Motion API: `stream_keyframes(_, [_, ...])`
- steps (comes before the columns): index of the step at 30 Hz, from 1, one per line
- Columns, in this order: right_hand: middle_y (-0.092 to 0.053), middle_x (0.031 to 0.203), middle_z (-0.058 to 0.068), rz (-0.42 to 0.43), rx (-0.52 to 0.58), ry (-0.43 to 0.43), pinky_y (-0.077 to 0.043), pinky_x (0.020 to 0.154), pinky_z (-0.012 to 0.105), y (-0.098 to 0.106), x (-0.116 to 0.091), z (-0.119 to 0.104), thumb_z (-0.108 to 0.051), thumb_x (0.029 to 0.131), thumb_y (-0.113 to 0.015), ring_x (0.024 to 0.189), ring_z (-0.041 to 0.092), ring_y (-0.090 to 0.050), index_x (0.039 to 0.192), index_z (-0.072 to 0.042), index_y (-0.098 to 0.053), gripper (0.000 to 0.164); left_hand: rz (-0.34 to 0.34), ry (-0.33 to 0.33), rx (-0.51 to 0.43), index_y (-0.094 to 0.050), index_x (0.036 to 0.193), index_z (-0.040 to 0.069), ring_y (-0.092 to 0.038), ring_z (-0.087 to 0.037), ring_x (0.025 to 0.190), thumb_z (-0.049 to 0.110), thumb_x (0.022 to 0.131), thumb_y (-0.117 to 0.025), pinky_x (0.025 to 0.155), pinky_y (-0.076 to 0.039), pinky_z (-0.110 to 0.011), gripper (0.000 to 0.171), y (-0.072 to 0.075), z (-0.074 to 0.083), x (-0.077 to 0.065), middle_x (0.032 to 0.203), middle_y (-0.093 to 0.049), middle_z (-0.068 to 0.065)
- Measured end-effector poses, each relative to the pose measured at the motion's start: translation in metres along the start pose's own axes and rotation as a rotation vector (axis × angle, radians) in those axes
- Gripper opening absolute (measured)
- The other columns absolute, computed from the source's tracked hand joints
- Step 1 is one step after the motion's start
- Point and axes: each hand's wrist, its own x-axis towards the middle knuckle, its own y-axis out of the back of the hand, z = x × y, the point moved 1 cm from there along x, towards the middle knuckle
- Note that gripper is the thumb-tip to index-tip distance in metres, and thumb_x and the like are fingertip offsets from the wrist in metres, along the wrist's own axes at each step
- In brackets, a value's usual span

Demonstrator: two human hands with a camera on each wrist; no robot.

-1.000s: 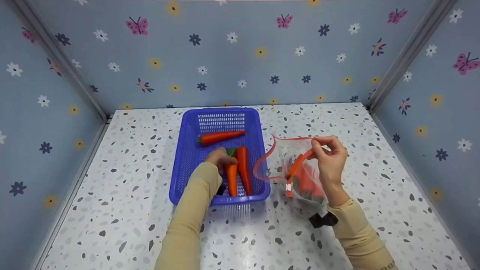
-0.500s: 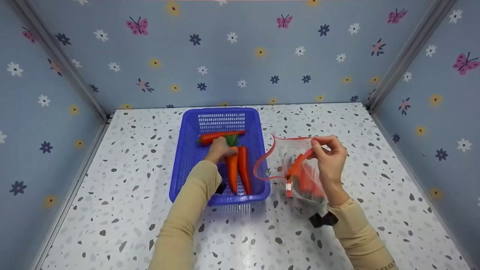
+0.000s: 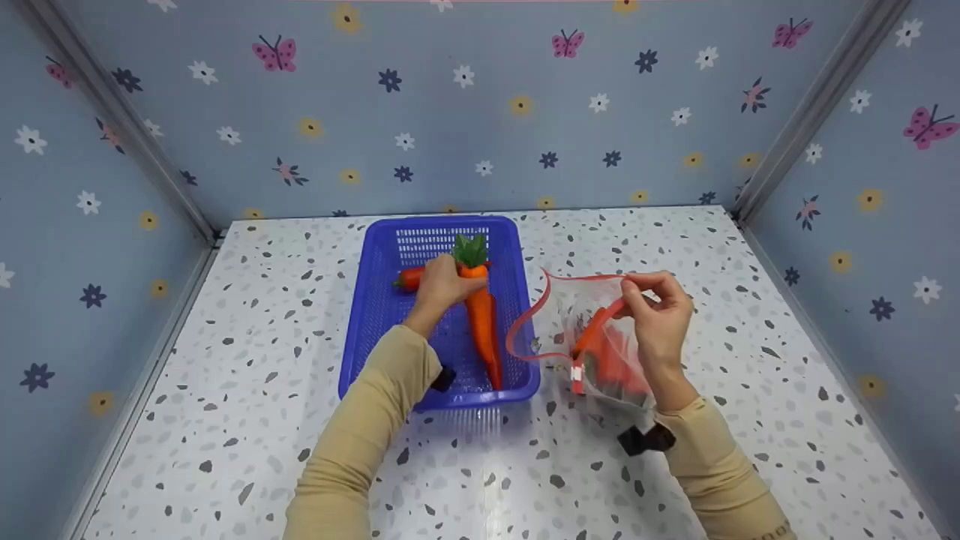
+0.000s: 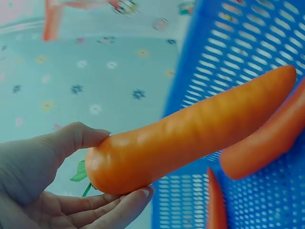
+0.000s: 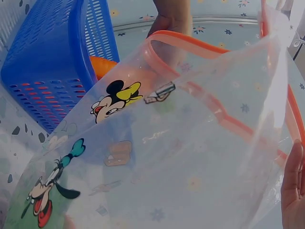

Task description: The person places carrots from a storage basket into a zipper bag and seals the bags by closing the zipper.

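Head view: Writing: the lettering at the cuff of the right sleeve, lower right of the frame, cannot be read; the dark print on the bag is too small to read. Count: one basket, one bag, one carrot, two red peppers, two hands. The blue basket stands on the tabletop at the centre. The left hand grips the carrot just below its green leaves; the carrot slants across the basket's right half. The first red pepper lies crosswise at the basket's upper part, partly behind the left hand. The second red pepper is mostly covered by the carrot. Right of centre, the right hand pinches the bag's red closure band between thumb and fingers; the bag mouth gapes. Orange and red items inside the bag cannot be counted. One white slider sits on the band. The wall shows five pink butterflies.

Left wrist view: The thumb presses above and the fingers below the carrot's thick end, spread to its width. Two peppers appear at right and lower right.

Right wrist view: Two cartoon figures are prominent on the clear bag: one mouse with a yellow bow, upper centre; one long-eared figure, lower left. The right hand is cut off at the right edge.
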Motion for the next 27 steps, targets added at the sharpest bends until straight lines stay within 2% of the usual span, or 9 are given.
stream_keyframes(6, [-0.053,0.071,0.013,0.001,-0.007,0.003,-0.048,0.044,0.026,0.0,0.0,0.001,0.008,0.078,-0.06,0.045,0.016,-0.056,0.085,0.015,-0.056,0.011,0.053,-0.064,-0.102,-0.054,0.073,0.002,-0.042,-0.015,0.054,0.027,0.072,-0.068,0.047,-0.032,-0.022,0.028,0.012,0.008,-0.018,0.063,-0.044,-0.003])
stream_keyframes(13, [-0.053,0.071,0.012,0.001,0.004,0.011,-0.048,0.044,0.025,-0.001,0.0,0.001,0.011,0.078,-0.059,0.045,0.015,-0.055,0.084,0.015,-0.056,0.008,0.095,-0.142,-0.221,-0.062,0.088,-0.003,-0.051,-0.017,0.063,0.026,0.074,-0.071,0.055,-0.041,-0.023,0.033,0.025,0.022,-0.04,0.076,-0.057,-0.008])
stream_keyframes(18, [-0.053,0.071,0.013,0.0,0.013,0.011,-0.048,0.043,0.025,-0.001,0.0,0.002,0.011,0.078,-0.059,0.044,0.015,-0.055,0.083,0.015,-0.057,0.007,0.121,-0.174,-0.277,-0.061,0.097,-0.003,-0.055,-0.019,0.072,0.023,0.074,-0.071,0.065,-0.049,-0.025,0.037,0.033,0.03,-0.053,0.087,-0.061,-0.01])
stream_keyframes(27, [-0.053,0.071,0.012,-0.006,0.007,0.023,-0.047,0.042,0.024,-0.001,0.0,0.004,0.011,0.078,-0.058,0.043,0.015,-0.053,0.084,0.018,-0.055,0.01,0.207,-0.262,-0.352,-0.059,0.102,-0.004,-0.057,-0.018,0.071,0.022,0.074,-0.072,0.064,-0.05,-0.026,0.04,0.047,0.045,-0.075,0.089,-0.062,-0.011])
